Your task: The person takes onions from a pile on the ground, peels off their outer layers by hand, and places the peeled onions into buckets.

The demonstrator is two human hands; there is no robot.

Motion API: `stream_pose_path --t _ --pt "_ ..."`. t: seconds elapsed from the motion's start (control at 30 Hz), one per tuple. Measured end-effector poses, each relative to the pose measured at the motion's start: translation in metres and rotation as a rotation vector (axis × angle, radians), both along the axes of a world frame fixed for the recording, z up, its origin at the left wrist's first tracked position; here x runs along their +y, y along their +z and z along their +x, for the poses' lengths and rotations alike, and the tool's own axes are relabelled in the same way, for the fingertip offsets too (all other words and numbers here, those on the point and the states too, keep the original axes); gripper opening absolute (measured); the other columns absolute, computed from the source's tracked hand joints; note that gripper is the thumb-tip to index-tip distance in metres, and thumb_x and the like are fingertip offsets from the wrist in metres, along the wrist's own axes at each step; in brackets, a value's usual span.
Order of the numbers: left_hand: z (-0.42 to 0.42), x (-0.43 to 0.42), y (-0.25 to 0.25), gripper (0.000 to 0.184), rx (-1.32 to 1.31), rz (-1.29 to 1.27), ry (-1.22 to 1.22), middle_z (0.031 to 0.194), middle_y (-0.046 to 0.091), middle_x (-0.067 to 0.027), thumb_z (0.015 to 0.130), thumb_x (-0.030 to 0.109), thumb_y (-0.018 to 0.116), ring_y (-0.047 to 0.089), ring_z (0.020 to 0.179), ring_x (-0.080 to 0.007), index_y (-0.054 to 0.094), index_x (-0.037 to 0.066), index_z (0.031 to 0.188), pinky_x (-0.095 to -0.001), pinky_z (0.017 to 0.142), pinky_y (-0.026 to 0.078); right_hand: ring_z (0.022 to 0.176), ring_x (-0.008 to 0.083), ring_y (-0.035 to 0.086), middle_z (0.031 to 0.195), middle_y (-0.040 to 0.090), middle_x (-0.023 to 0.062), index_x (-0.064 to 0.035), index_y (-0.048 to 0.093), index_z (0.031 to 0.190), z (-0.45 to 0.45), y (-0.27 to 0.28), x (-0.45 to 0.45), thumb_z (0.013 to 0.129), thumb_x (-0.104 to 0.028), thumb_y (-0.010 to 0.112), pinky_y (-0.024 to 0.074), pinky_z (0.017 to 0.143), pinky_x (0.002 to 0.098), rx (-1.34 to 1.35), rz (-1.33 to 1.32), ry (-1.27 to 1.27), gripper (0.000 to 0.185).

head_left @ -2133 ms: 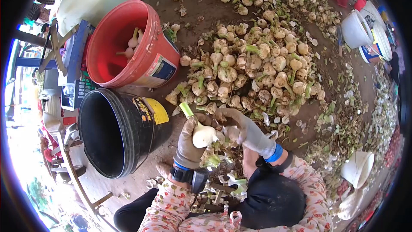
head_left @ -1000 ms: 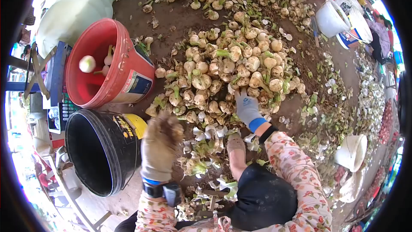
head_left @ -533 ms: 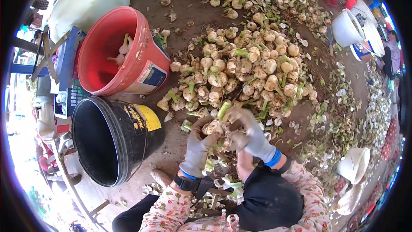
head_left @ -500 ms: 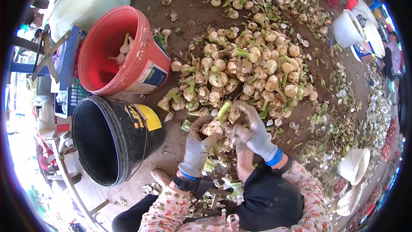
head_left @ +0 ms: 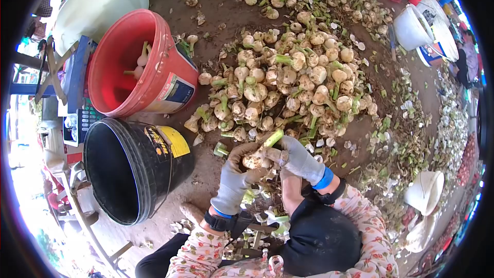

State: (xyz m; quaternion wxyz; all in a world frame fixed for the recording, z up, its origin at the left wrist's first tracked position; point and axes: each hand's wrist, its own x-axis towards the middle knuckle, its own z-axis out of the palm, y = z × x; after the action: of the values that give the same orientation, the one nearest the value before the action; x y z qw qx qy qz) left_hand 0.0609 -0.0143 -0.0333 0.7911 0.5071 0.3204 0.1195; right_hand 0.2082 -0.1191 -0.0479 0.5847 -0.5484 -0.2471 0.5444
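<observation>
My left hand [head_left: 232,177], in a grey glove, is wrapped round a garlic bulb [head_left: 253,161] with a thick green stem pointing up and right. My gloved right hand [head_left: 302,161] is closed against the bulb's right side at the base of the stem. Its fingertips are partly hidden, so I cannot tell whether they pinch skin or the bulb itself. Just beyond both hands lies a large heap of garlic bulbs [head_left: 293,80] with cut green stems and dry, dirty skins.
To the left, a red bucket [head_left: 170,67] holds a few cleaned bulbs. A black bucket [head_left: 180,170] leans beside it, its inside dark. White buckets [head_left: 411,28] stand far right, and another white bucket [head_left: 424,193] lies nearer. Peelings [head_left: 396,159] litter the ground right of my knee.
My right hand has come down from above the bulb to its side and now touches it. The stem leans further right. The view has shifted slightly.
</observation>
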Motion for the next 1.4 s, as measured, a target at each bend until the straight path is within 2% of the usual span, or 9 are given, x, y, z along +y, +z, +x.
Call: stream_pose_path --t 0.37,0.43,0.53,0.63,0.77,0.8,1.07,1.27,1.4 --pt "-0.001 0.004 -0.011 0.051 -0.216 -0.775 0.095 0.105 0.061 -0.0064 0.088 0.051 0.05 0.056 0.082 -0.0193 0.052 0.014 0.123 -0.0243 0.057 0.041 0.085 0.026 0.062 0.093 0.063 0.0114 -0.0035 0.061 0.103 -0.007 -0.018 -0.001 0.082 -0.01 0.065 0.048 0.076 0.033 -0.565 0.196 -0.14 0.022" --pt "0.004 0.002 -0.012 0.057 -0.123 -0.742 0.107 0.096 0.063 -0.0059 0.088 0.059 0.043 0.055 0.068 -0.0182 0.054 0.013 0.12 -0.0258 0.05 0.041 0.087 0.0297 0.061 0.094 0.063 0.0129 -0.0037 0.06 0.103 -0.016 -0.022 0.002 0.081 -0.008 0.065 0.0478 0.077 0.0344 -0.362 0.15 -0.2 0.023" --pt "-0.006 0.011 -0.022 0.068 -0.09 -0.829 -0.058 0.086 0.064 -0.0054 0.086 0.067 0.036 0.055 0.057 -0.0195 0.054 0.01 0.117 -0.0284 0.044 0.041 0.087 0.0282 0.061 0.095 0.062 0.0117 -0.0034 0.06 0.104 -0.011 -0.011 0.004 0.082 -0.009 0.065 0.0469 0.078 0.0339 -0.901 0.192 -0.32 0.023" --pt "0.0 0.005 -0.009 0.077 0.02 -0.56 0.084 0.093 0.062 -0.0081 0.084 0.071 0.032 0.061 0.072 -0.0209 0.05 0.006 0.12 -0.0298 0.054 0.049 0.085 0.0278 0.059 0.095 0.062 0.0109 -0.0022 0.06 0.099 -0.019 -0.025 0.005 0.083 -0.011 0.065 0.0459 0.076 0.0344 -0.746 0.197 -0.314 0.019" --pt "0.001 0.001 -0.02 0.069 0.02 0.141 0.068 0.112 0.055 -0.0093 0.081 0.042 0.066 0.057 0.095 -0.0192 0.037 0.002 0.129 -0.0297 0.077 0.051 0.07 0.0159 0.055 0.082 0.059 0.0037 -0.0016 0.06 0.098 -0.012 -0.021 0.001 0.087 -0.011 0.06 0.0437 0.063 0.0277 -0.518 0.096 -0.277 0.015" --pt "-0.002 0.004 -0.018 0.071 0.061 0.077 0.133 0.111 0.055 -0.0071 0.073 0.02 0.075 0.057 0.093 -0.0155 0.037 0.002 0.129 -0.0261 0.074 0.05 0.067 0.0127 0.052 0.079 0.058 0.0019 -0.0017 0.06 0.099 -0.01 -0.021 -0.003 0.087 -0.011 0.059 0.0426 0.06 0.0257 -0.35 0.008 -0.232 0.015" --pt "-0.007 0.013 0.0 0.074 0.058 -0.066 0.064 0.119 0.053 -0.0098 0.065 0.009 0.08 0.055 0.104 -0.0162 0.04 0.004 0.127 -0.0276 0.085 0.049 0.062 0.0038 0.047 0.073 0.056 -0.0024 -0.0017 0.061 0.094 -0.011 0.016 -0.002 0.09 -0.011 0.053 0.0395 0.054 0.0204 -0.118 -0.107 -0.057 0.013" --pt "-0.025 0.016 -0.004 0.084 -0.158 -0.53 -0.01 0.115 0.057 -0.0056 0.06 0.013 0.084 0.058 0.1 -0.0172 0.041 0.008 0.132 -0.0281 0.086 0.049 0.061 0.0147 0.052 0.073 0.058 0.0076 -0.0042 0.06 0.086 -0.002 -0.019 0.004 0.086 -0.011 0.055 0.0427 0.055 0.0276 -0.64 -0.245 -0.386 0.008" --pt "-0.023 0.017 0.004 0.085 -0.122 -0.449 -0.023 0.116 0.056 -0.0072 0.056 0.011 0.085 0.058 0.1 -0.0176 0.042 0.006 0.129 -0.03 0.087 0.049 0.081 0.0326 0.062 0.088 0.062 0.016 -0.0053 0.055 0.107 0.026 -0.038 -0.001 0.083 -0.023 0.061 0.0482 0.071 0.0376 -0.798 -0.455 0.141 0.031"
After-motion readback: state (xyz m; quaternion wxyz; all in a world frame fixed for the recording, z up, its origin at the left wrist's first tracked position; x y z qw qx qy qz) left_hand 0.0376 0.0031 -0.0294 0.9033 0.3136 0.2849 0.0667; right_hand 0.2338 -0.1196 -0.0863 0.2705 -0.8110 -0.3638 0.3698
